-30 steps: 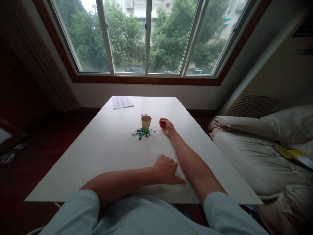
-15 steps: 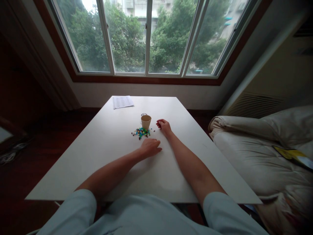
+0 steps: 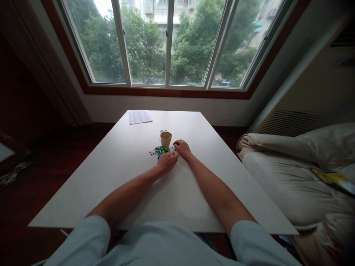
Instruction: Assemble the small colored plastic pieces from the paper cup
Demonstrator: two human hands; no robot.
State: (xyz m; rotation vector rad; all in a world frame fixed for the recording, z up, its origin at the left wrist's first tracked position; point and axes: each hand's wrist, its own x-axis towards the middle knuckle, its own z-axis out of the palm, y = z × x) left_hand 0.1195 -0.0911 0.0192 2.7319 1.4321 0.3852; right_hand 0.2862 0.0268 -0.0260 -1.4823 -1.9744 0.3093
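Note:
A tan cup (image 3: 166, 140) stands upright near the middle of the white table, its top uncovered. In front of it lies a loose pile of small coloured pieces (image 3: 159, 150), blue, green, yellow and dark; they are too small to name. My left hand (image 3: 166, 162) is at the near right side of the pile and hides part of it. Its fingers are bent together, and what they hold is too small to see. Just right of the cup, my right hand (image 3: 183, 148) rests low with curled fingertips over a few stray pieces. Any piece between those fingertips is hidden.
Papers (image 3: 140, 116) lie at the table's far left corner. A thin dark loop (image 3: 163, 131) shows behind the cup. To the right of the white table (image 3: 111, 162) is a pale padded sofa (image 3: 274, 166). A window is beyond the far edge.
My right hand has moved left and nearer to me, towards the stray pieces. My left hand has shifted slightly left and forward, its fingers now drawn closer together. The cup stays in place.

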